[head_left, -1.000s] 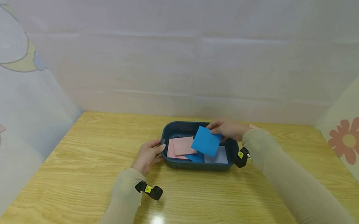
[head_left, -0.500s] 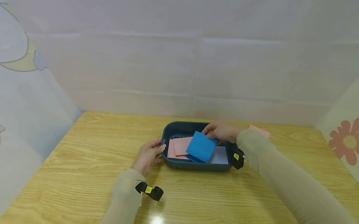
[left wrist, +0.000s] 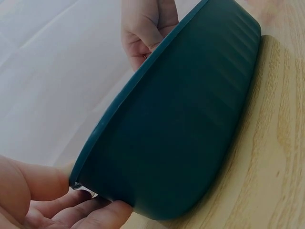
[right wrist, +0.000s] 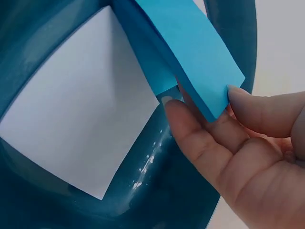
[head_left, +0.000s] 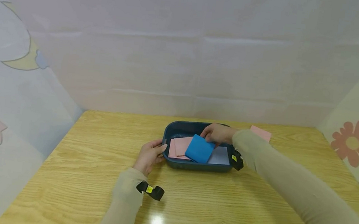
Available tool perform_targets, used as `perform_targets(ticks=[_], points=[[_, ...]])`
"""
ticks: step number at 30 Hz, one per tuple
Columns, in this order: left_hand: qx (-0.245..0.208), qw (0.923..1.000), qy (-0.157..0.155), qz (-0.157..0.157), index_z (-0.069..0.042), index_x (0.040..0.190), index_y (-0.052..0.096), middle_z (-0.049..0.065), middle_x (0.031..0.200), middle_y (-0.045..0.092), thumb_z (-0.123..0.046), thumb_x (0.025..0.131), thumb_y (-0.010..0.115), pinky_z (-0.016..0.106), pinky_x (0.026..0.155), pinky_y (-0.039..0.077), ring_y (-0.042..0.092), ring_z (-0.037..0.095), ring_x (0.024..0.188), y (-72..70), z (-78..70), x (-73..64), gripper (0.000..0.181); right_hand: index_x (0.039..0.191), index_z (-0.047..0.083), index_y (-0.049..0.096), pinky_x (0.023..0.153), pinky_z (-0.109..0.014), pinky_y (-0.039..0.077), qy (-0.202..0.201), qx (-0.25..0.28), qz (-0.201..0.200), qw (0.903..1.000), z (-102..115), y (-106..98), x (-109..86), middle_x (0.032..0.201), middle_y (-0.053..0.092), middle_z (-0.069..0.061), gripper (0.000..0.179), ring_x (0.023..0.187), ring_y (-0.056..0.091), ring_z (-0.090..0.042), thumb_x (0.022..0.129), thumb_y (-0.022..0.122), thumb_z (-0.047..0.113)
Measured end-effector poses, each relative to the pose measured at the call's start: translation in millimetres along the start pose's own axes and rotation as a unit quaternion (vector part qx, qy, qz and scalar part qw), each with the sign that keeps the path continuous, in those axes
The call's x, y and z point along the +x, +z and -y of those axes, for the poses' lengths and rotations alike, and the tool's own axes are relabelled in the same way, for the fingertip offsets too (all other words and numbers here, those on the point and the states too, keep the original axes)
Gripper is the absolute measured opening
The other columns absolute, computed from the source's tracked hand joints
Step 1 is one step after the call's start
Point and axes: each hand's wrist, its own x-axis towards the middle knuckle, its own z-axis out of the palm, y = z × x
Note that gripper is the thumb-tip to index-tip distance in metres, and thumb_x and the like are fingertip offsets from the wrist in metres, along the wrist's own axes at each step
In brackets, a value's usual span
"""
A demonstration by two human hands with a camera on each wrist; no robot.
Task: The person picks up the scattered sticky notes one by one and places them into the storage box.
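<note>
A dark teal plastic basin [head_left: 200, 167] stands on the wooden table. My left hand [head_left: 148, 155] grips its left end, thumb on the rim and fingers under it in the left wrist view. Over the basin my right hand [head_left: 219, 133] pinches a corner of a blue square paper pad [head_left: 200, 149], thumb on top and fingers beneath in the right wrist view. Under that pad lies more blue paper [right wrist: 151, 59]. Pink square papers [head_left: 182, 146] lie at the basin's left, and a pale lavender-white square paper [right wrist: 81, 105] at its right.
A pink square paper [head_left: 261, 133] lies on the table [head_left: 86, 175] behind the right sleeve. A pale cloth backdrop [head_left: 160, 50] rises behind the table and at both sides, with a star, moon and flower printed on it.
My right hand has moved left and down with the blue pad, which now lies lower in the basin. More of the pink paper at right shows. The left hand stays on the rim.
</note>
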Motion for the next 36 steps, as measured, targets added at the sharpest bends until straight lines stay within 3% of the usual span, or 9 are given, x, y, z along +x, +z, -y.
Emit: perform_targets(ticks=[9,16,26,36], points=[[-0.009,0.9999,0.004,0.005,0.008,0.138,0.047,0.025,0.135,0.052,-0.003,0.099,0.053,0.04,0.092,0.05,0.055,0.032,0.116,0.3,0.3,1.2,0.041,0.13,-0.008,0.051,0.083,-0.043,0.052,0.017,-0.009,-0.02,0.9996,-0.6,-0.6,-0.2,0.122,0.056,-0.024,0.033,0.112,0.055,-0.035,0.098,0.049,-0.003],[-0.008,1.0,0.001,0.004,0.008,0.138,0.048,0.025,0.134,0.053,-0.002,0.1,0.052,0.04,0.091,0.051,0.055,0.031,0.116,-0.7,0.0,1.4,0.039,0.134,-0.01,0.046,0.093,-0.049,0.048,0.018,0.009,-0.008,0.9998,2.8,-5.9,-6.9,0.126,0.056,-0.025,0.037,0.117,0.055,-0.037,0.097,0.04,-0.006],[-0.004,1.0,-0.006,-0.003,0.007,0.137,0.049,0.024,0.135,0.053,-0.003,0.1,0.052,0.043,0.095,0.048,0.055,0.03,0.116,-0.2,0.5,0.4,0.039,0.135,-0.009,0.043,0.092,-0.049,0.048,0.007,0.023,0.001,0.9997,-2.1,-14.8,-15.3,0.129,0.055,-0.026,0.037,0.115,0.057,-0.036,0.101,0.046,0.002],[0.001,1.0,-0.001,-0.008,0.008,0.137,0.049,0.026,0.133,0.054,-0.004,0.099,0.054,0.033,0.082,0.053,0.059,0.026,0.108,1.1,1.1,0.3,0.039,0.138,-0.011,0.039,0.093,-0.049,0.048,-0.003,0.04,0.007,0.9992,-11.4,-27.9,-26.8,0.132,0.052,-0.029,0.04,0.115,0.057,-0.036,0.101,0.046,0.004]])
